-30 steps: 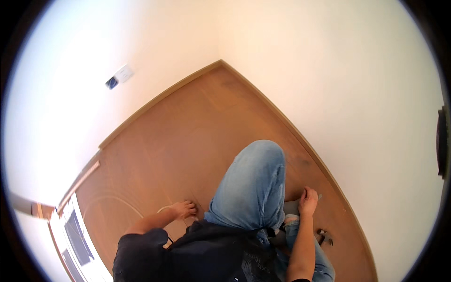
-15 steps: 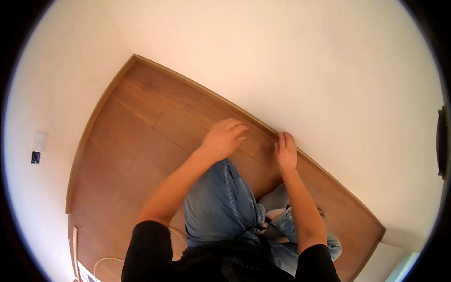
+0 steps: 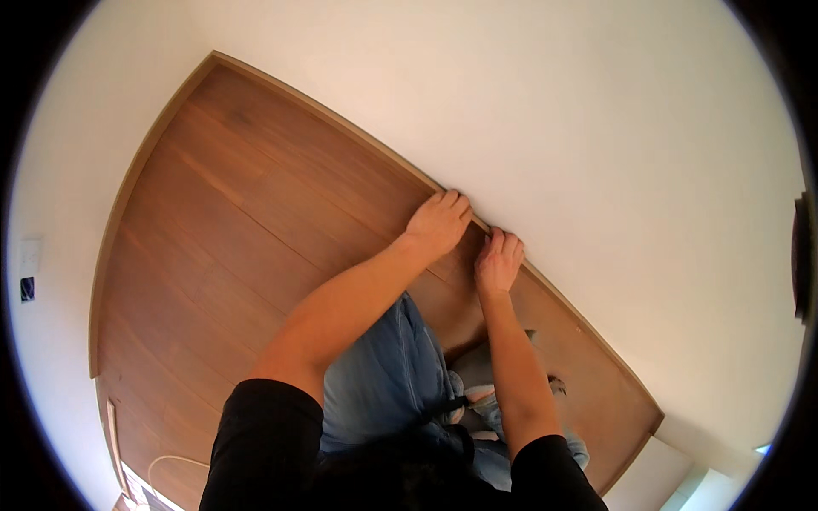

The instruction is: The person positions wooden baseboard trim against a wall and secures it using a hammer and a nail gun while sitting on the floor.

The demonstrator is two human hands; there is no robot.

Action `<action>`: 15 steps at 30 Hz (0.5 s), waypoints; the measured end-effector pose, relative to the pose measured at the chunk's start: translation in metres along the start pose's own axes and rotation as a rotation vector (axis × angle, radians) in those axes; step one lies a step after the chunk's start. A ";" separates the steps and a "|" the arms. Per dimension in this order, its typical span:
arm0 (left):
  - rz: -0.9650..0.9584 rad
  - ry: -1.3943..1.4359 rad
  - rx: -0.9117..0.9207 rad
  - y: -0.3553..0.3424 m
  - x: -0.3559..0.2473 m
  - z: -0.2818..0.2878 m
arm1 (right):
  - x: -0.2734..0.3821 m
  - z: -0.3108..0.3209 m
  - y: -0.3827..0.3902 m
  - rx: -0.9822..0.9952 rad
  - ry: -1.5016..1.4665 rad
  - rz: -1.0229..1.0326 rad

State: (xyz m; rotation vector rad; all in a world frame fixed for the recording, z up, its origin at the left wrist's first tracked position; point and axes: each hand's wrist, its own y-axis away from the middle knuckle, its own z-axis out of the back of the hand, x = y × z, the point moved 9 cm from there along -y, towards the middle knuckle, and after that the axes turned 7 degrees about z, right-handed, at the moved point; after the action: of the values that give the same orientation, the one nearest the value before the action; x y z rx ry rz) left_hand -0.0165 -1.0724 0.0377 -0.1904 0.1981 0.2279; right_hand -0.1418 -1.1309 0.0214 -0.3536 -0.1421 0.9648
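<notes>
A narrow brown wooden baseboard (image 3: 332, 117) runs along the foot of the white wall, slanting from the far left corner to the lower right. My left hand (image 3: 440, 225) rests on this board with its fingers bent over the top edge, against the wall. A short way to its right, my right hand (image 3: 499, 264) also has its fingers curled over the board's top edge. Both hands press on the same stretch, with a small gap between them. The fingertips are partly hidden behind the board and the knuckles.
Brown plank flooring (image 3: 230, 255) spreads out to the left. Another baseboard follows the left wall, below a wall socket (image 3: 30, 255) and a dark opening. A loose wooden strip (image 3: 113, 439) and a thin pale cord (image 3: 175, 458) lie at lower left. My jeans-clad leg (image 3: 375, 375) is bent below my arms.
My left hand has moved from above the floor up and right onto the baseboard. My right hand has shifted slightly left along it, fingers more bent. The whole view has shifted.
</notes>
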 end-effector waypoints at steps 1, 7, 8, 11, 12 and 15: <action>0.003 0.026 0.015 -0.005 -0.003 -0.003 | -0.007 0.003 0.001 -0.017 -0.003 0.014; 0.049 -0.057 -0.023 -0.007 -0.002 0.003 | -0.005 -0.002 -0.003 0.056 -0.029 0.035; 0.084 -0.079 -0.027 -0.007 -0.003 0.003 | -0.004 0.000 -0.003 0.064 -0.043 0.055; 0.108 -0.086 -0.022 -0.007 -0.005 0.004 | -0.001 0.003 0.000 0.089 0.053 0.085; 0.097 -0.064 -0.010 -0.008 -0.005 0.003 | 0.001 0.004 0.000 0.078 0.050 0.085; 0.101 -0.041 -0.021 -0.007 0.001 0.001 | 0.021 0.010 -0.010 0.068 0.219 0.092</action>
State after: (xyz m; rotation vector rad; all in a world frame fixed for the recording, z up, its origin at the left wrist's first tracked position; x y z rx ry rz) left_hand -0.0135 -1.0792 0.0393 -0.1965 0.1644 0.3342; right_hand -0.1250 -1.1167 0.0331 -0.4035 0.1065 1.0124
